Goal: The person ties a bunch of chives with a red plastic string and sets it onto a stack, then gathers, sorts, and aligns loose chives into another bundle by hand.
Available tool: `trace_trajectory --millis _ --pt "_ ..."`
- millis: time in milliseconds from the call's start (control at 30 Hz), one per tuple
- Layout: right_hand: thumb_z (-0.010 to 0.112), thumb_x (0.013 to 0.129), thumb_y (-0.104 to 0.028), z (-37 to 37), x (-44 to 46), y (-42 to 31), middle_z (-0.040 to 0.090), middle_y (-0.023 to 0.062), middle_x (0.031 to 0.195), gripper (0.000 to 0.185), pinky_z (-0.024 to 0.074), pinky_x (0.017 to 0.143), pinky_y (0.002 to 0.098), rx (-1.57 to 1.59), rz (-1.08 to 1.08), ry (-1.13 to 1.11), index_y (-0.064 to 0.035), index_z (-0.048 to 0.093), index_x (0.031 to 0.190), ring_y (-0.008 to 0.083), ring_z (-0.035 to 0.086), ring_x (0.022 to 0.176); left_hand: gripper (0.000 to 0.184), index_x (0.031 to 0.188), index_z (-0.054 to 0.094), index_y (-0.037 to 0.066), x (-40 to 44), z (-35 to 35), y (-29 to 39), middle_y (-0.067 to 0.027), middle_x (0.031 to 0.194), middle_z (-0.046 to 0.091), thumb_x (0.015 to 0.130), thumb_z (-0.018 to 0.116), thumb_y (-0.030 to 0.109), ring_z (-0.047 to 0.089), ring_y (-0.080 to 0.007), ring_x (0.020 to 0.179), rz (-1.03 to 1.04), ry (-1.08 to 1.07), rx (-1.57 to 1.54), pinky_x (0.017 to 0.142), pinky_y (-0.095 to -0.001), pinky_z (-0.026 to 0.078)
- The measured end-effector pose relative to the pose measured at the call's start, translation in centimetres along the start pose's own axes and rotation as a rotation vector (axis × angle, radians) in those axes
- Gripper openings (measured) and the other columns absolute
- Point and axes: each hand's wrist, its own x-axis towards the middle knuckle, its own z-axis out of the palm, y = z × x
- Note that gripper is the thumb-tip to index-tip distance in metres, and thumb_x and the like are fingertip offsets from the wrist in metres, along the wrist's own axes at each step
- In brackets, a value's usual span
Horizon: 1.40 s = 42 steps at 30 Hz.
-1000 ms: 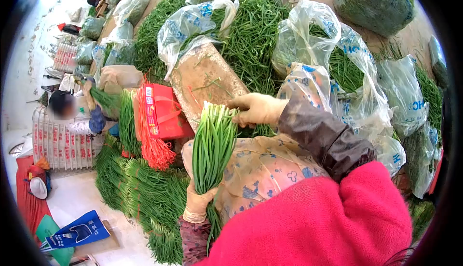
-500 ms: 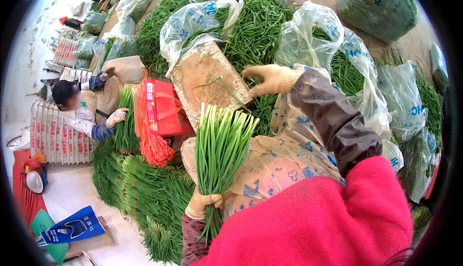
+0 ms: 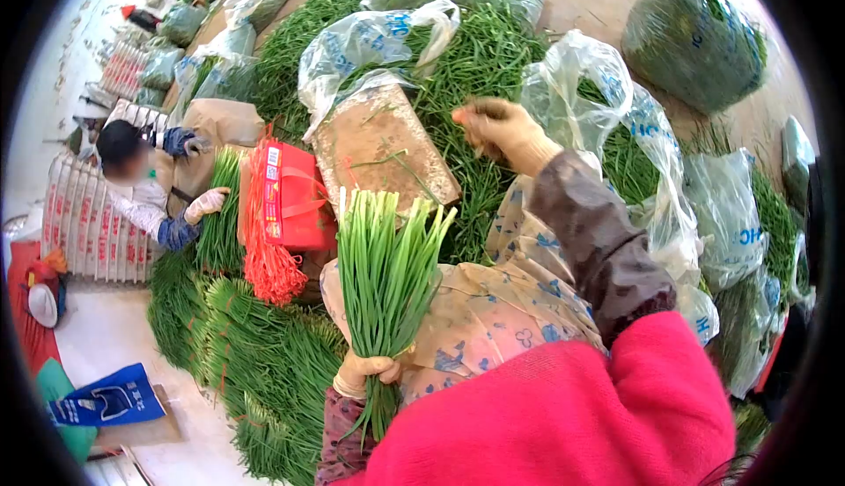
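Observation:
My left hand (image 3: pixel 368 373), in a pale glove, is closed around the lower part of a bunch of garlic chives (image 3: pixel 387 283). The bunch stands upright over my lap, its pale cut ends fanned at the top. My right hand (image 3: pixel 512 134), gloved too, hovers above loose greens to the right of a worn board (image 3: pixel 387 147). Its fingers are curled together, with a small orange spot at the tip; whether that is a held thing or a fingertip I cannot tell. A few loose stalks lie on the board.
Left of the board are a red bag (image 3: pixel 304 195) and orange-red strands (image 3: pixel 271 266). Chive bundles (image 3: pixel 264 336) are piled at lower left. Plastic bags of greens (image 3: pixel 695 28) stand at right. A co-worker (image 3: pixel 145 178) sits at left, gloved hand on chives.
My right hand has gone from spread fingers near the board to curled fingers, slightly right and higher. The bunch in my left hand has shifted a little left as the view moved.

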Motion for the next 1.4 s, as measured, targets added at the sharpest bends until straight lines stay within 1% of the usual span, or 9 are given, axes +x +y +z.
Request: trace_trajectory --millis 100,167,267,367,600,800,833,933,1400 --pt "0.074 0.079 -0.027 -1.1 -1.5 3.1 0.067 0.0104 0.101 0.046 0.0502 0.077 0.0340 -0.964 -0.146 -0.346 -0.0024 0.061 0.116 0.0230 0.063 0.090 0.044 0.122 0.048 -0.007 0.5 -1.6 -1.1 -0.0114 0.081 0.058 0.081 0.060 0.008 0.034 -0.0115 0.047 0.064 -0.090 -0.166 0.044 -0.0291 0.027" --pt "0.076 0.078 -0.029 1.1 -3.1 1.5 0.062 0.0145 0.119 0.060 0.0481 0.089 0.0371 -1.205 0.220 -0.533 -0.0011 0.054 0.126 0.0263 0.058 0.109 0.045 0.124 0.047 -0.006 1.3 -2.0 -1.1 -0.0119 0.080 0.057 0.083 0.059 0.007 0.034 -0.0121 0.047 0.126 -0.195 -0.229 0.045 -0.0287 0.026" --pt "0.079 0.075 -0.034 2.3 -2.3 7.4 0.042 0.0177 0.141 0.095 0.0353 0.106 0.0366 -0.123 0.073 -0.686 -0.0031 0.024 0.146 0.0256 0.041 0.129 0.048 0.125 0.047 -0.007 1.9 -1.1 -0.6 -0.0104 0.075 0.056 0.082 0.060 0.008 0.035 -0.0124 0.047 0.136 -0.133 -0.217 0.045 -0.0284 0.027" --pt "0.078 0.074 -0.041 6.3 -4.5 3.5 0.036 0.0136 0.145 0.105 0.0285 0.109 0.0387 0.328 0.011 -0.777 -0.0051 0.014 0.149 0.0239 0.036 0.131 0.050 0.126 0.046 -0.006 2.4 -2.0 -0.8 -0.0115 0.080 0.059 0.081 0.061 0.010 0.038 -0.0124 0.048 0.089 -0.201 -0.100 0.045 -0.0290 0.029" --pt "0.086 0.067 -0.032 7.4 -3.2 4.5 0.047 0.0070 0.138 0.110 0.0327 0.105 0.0366 0.662 0.076 -0.566 -0.0148 0.017 0.150 0.0190 0.042 0.126 0.054 0.119 0.053 -0.002 4.1 2.2 -0.2 -0.0085 0.087 0.061 0.073 0.076 0.015 0.048 -0.0130 0.054 -0.052 -0.013 0.012 0.050 -0.0258 0.038" --pt "0.058 0.093 -0.032 4.4 -2.8 3.1 0.055 0.0082 0.125 0.059 0.0484 0.090 0.0348 0.589 -0.063 -0.344 -0.0064 0.036 0.141 0.0201 0.055 0.110 0.060 0.120 0.050 -0.011 3.7 2.1 -1.2 -0.0097 0.085 0.059 0.074 0.074 0.018 0.041 -0.0113 0.048 0.016 -0.076 -0.087 0.043 -0.0260 0.030" --pt "0.063 0.085 -0.048 3.7 -2.1 2.2 0.050 0.0078 0.132 0.068 0.0434 0.096 0.0384 0.498 -0.095 -0.341 -0.0040 0.045 0.134 0.0193 0.051 0.116 0.060 0.120 0.050 -0.011 3.7 2.0 -1.2 -0.0097 0.085 0.059 0.074 0.074 0.018 0.041 -0.0113 0.048 0.016 -0.074 -0.088 0.043 -0.0260 0.030" --pt "0.056 0.094 -0.021 3.2 -4.0 -1.3 0.064 0.0046 0.110 0.030 0.0482 0.087 0.0289 -0.013 -0.156 -0.146 -0.0015 0.060 0.117 0.0138 0.057 0.104 0.063 0.122 0.047 -0.011 3.5 1.5 -1.3 -0.0143 0.094 0.062 0.072 0.074 0.017 0.041 -0.0118 0.049 0.008 -0.080 -0.121 0.044 -0.0266 0.029" --pt "0.068 0.085 -0.025 4.6 -5.4 -2.7 0.065 0.0061 0.085 0.037 0.0478 0.071 0.0268 -0.456 0.047 -0.347 0.0009 0.061 0.111 0.0097 0.058 0.077 0.056 0.124 0.050 -0.002 3.6 1.2 -1.0 -0.0136 0.102 0.063 0.073 0.072 0.008 0.044 -0.0129 0.051 0.011 -0.080 -0.113 0.044 -0.0264 0.033"
